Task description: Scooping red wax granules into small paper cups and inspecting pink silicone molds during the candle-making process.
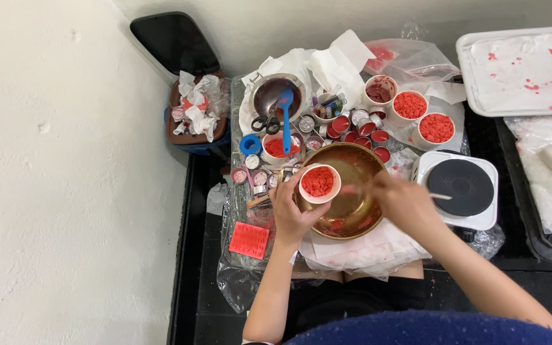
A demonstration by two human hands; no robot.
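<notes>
Left hand point(292, 214) grips a white cup of red wax flakes point(318, 183) over the brass bowl point(352, 223). Right hand point(404, 203), just right of it, pinches a thin stick point(442, 196), stirring or scraping inside; next likely needs tipping the cup steadily

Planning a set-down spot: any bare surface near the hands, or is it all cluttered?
Free: the dark hotplate top right of the right hand, and the white tray behind it. Crowded: small tins and cups behind the brass bowl; the left hand holds a cup over it.
</notes>
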